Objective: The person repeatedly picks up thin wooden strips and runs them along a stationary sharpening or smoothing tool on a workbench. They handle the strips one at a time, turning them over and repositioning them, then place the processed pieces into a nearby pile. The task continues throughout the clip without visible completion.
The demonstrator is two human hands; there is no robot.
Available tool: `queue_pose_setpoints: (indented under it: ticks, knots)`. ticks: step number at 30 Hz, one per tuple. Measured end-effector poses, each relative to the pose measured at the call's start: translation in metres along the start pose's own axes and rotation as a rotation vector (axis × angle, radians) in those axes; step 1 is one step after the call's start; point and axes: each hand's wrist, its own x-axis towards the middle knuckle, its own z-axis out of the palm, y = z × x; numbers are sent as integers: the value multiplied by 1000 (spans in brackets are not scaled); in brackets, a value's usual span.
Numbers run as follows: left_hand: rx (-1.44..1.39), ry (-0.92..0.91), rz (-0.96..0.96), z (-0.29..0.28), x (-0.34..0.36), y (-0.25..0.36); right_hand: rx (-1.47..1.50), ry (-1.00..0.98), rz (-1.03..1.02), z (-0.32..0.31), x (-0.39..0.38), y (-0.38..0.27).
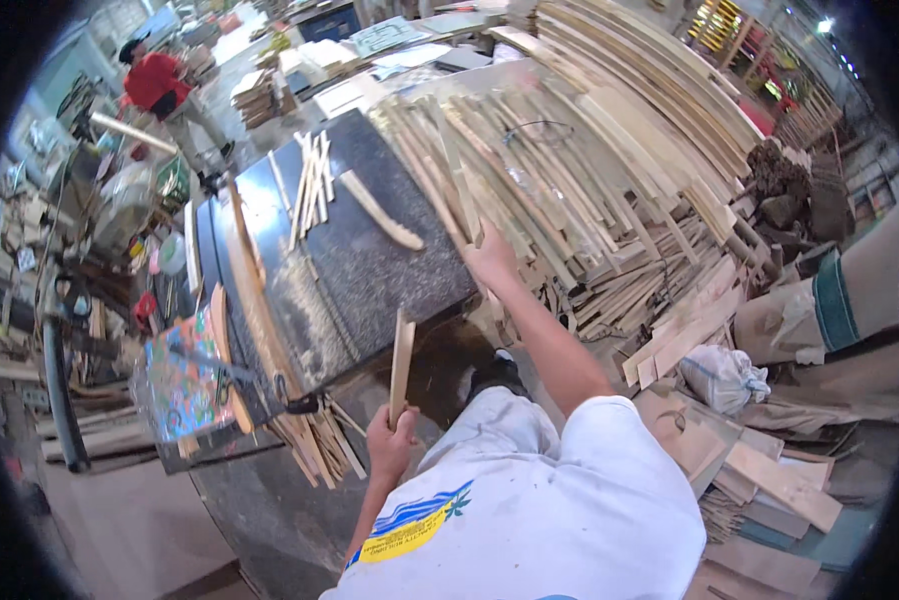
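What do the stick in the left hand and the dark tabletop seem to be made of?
The stick, held upright in the left hand, looks like pale unfinished wood: matte tan, no paint, like the piled slats the right hand reaches into. The tabletop looks like polished dark stone or laminate: speckled grey-black, glossy at the far end, dusted with sawdust. Which one is unclear.

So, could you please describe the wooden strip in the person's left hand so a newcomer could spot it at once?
Start at the dark stone-topped table and drop to its near edge. There the left hand grips a short pale wooden strip. It stands upright and alone, whereas the other strips lie flat in piles.
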Motion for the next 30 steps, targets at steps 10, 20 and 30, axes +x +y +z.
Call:
queue_pose_setpoints:
  ticks: [10,20,30]
  knots:
    - [17,124,-156,82,107,47,-87,176,44,-125,204,105]
    - [-35,147,-243,167,178,82,-699,61,313,-245,303,303]
    - [120,9,-187,217,208,122,-12,-157,241,-260,270,312]
